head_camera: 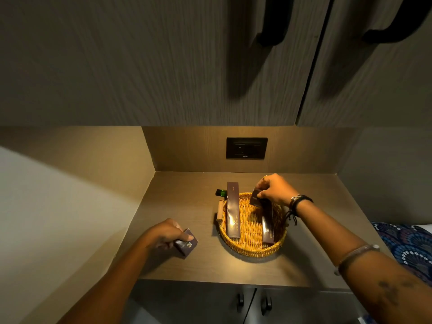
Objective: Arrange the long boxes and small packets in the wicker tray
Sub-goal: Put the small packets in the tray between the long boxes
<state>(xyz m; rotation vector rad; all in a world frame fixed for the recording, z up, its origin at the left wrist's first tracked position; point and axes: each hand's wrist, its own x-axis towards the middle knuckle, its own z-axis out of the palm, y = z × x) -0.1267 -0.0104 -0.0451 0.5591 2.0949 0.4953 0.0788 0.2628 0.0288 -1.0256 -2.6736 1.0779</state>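
Note:
A round wicker tray (252,250) with a wooden handle on its left rim sits in the middle of the wooden counter. One long brown box (232,210) lies along the tray's left side, its far end sticking out over the rim. A second long box (267,226) lies along the right side. My right hand (275,189) hovers over the tray's far right part and pinches a small dark packet (255,198) above that second box. My left hand (166,233) is left of the tray, low over the counter, gripping another small brown packet (187,245).
A small dark green object (220,192) lies on the counter (191,199) behind the tray's left rim. A black wall socket (246,148) is on the back panel. Overhead cabinets hang close above. A patterned blue fabric (406,244) lies at the right edge.

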